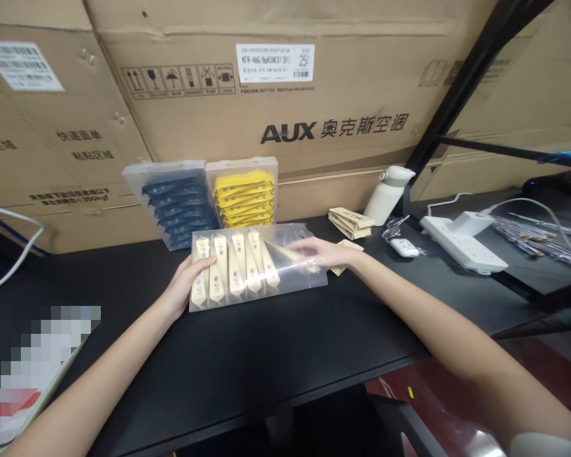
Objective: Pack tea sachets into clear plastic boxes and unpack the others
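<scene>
A clear plastic tray (295, 279) lies on the black table (266, 355) and holds several beige packets (233, 266) standing in a row at its left side. My left hand (185, 282) grips the tray's left edge, fingers curled over the first packet. My right hand (321, 252) reaches across the tray's right half, fingers closed on a beige packet that is blurred by the plastic. A small stack of beige packets (351, 222) lies just beyond my right hand.
Two clear trays lean on the cardboard boxes (285, 108) behind: one of blue packets (181, 203), one of yellow packets (244, 198). A white bottle (387, 193), a white remote (404, 247), a white power strip (461, 244) and cables lie right. A black frame post rises at right.
</scene>
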Motion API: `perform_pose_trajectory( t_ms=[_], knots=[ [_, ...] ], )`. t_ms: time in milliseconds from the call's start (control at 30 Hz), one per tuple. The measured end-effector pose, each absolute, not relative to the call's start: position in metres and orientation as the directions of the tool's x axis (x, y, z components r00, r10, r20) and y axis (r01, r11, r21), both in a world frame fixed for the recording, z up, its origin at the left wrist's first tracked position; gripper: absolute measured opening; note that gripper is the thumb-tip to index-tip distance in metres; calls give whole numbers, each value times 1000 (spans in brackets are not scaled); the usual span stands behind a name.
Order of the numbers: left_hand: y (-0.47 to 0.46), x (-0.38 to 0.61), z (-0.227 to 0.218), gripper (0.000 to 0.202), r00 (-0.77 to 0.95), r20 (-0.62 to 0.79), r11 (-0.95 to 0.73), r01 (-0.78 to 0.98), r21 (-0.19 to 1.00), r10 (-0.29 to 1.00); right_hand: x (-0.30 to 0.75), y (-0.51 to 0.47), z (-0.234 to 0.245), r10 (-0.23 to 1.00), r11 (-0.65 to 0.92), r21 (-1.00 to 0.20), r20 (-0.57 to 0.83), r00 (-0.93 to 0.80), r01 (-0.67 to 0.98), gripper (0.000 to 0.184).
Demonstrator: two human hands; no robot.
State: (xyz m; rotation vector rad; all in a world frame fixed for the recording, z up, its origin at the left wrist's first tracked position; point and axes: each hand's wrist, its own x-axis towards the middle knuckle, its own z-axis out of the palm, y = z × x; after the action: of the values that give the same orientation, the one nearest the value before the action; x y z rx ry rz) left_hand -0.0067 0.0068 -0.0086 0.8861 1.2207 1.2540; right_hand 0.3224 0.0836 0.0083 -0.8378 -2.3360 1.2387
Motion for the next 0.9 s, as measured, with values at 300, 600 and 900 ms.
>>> perform_pose_trajectory(
  t_ms=[300, 600, 900],
  knots=[
    [7, -6, -6, 46, -121, -192, 162, -220, 962, 974, 332, 91, 10, 680, 307, -919, 30, -732, 247, 35],
    [8, -6, -5, 44, -111, -215, 184, -236, 954, 970, 332, 88, 9, 702, 141, -963, -65, -709, 228, 42],
    [7, -5, -3, 41, -109, -218, 186, -247, 951, 970, 332, 90, 10, 708, 269, -938, 38, -706, 220, 23]
  ],
)
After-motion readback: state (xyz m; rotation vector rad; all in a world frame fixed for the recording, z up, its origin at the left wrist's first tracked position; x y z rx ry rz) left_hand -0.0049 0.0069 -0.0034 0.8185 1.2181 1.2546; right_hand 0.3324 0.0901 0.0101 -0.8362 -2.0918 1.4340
